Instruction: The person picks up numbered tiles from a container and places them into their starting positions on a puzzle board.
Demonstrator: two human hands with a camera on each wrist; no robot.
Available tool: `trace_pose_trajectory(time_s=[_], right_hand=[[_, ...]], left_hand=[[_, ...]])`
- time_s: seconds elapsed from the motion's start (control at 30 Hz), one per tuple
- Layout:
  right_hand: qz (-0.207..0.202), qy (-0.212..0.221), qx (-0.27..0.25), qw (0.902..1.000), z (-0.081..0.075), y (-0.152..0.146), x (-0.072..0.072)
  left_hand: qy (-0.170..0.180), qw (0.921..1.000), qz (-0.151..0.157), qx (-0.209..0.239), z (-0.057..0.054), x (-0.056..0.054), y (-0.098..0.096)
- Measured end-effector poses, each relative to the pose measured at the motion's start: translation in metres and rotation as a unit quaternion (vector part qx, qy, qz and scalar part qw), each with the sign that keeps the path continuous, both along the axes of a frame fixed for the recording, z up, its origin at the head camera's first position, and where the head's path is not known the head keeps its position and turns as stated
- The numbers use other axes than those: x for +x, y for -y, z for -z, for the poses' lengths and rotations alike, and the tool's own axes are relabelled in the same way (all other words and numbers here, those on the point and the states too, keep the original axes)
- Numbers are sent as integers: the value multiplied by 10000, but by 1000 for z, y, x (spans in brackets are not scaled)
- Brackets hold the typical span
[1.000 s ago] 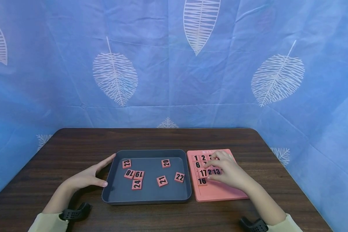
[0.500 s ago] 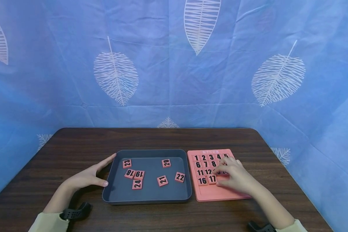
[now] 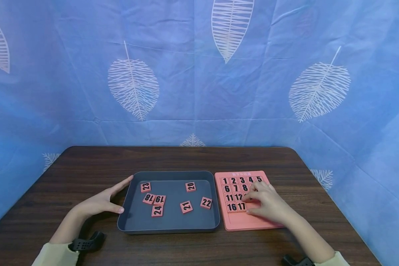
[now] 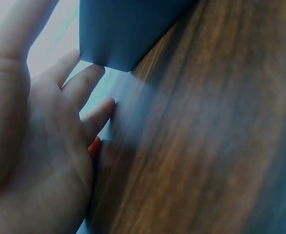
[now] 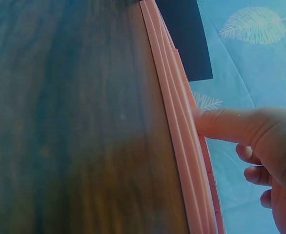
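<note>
"When you start with the head view, what is the left hand [image 3: 98, 202] doing?"

"It's released, index finger and thumb spread apart, both tips at the left side of the dark grey, round-cornered rectangular tray [image 3: 169, 224]. Seven square pink tiles [image 3: 159, 200] with black numbers, 18 to 24, lie scattered inside."

"And the right hand [image 3: 269, 205]?"

"It's over the flat pink rectangular board [image 3: 232, 222], just right of the tray. Its thumb and a bent finger are at the right end of the square pink tile numbered 17 [image 3: 241, 206], which sits beside 16 in the fourth row. Whether they grasp it, I can't tell."

"What surrounds them?"

"A dark brown wood-grain table [image 3: 166, 251], and behind it a blue cloth [image 3: 193, 92] printed with white leaves."

"Left wrist view?"

"Bare palm, with fingertips reaching the tray's corner above the wood."

"Right wrist view?"

"The thumb is straight, its tip at the board's ridged edge; three other fingertips show beyond, gripping nothing visible there."
</note>
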State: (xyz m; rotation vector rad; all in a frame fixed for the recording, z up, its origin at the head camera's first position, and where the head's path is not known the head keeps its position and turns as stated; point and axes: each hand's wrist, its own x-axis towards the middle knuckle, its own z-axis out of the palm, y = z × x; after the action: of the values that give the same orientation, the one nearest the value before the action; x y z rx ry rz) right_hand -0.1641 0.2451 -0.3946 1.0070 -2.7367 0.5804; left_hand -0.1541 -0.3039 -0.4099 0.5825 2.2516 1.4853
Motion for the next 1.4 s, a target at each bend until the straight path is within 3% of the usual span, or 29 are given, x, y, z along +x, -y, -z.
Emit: trace_pose_trajectory(time_s=[0.3, 0.5, 0.73, 0.97, 1.4], right_hand=[[-142, -93, 31, 9999, -1, 3, 0], [-128, -239, -124, 9996, -12, 18, 1], [-196, -271, -256, 9991, -30, 53, 2], [-562, 68, -403, 9976, -43, 95, 6], [-1146, 242, -387, 9924, -42, 167, 5]], left_hand=[[16, 10000, 5, -5, -2, 0, 0], [10, 10000, 29, 12, -3, -1, 1], [78, 9999, 84, 73, -1, -4, 4], [132, 9998, 85, 94, -2, -6, 4], [164, 9996, 153, 145, -1, -6, 4]])
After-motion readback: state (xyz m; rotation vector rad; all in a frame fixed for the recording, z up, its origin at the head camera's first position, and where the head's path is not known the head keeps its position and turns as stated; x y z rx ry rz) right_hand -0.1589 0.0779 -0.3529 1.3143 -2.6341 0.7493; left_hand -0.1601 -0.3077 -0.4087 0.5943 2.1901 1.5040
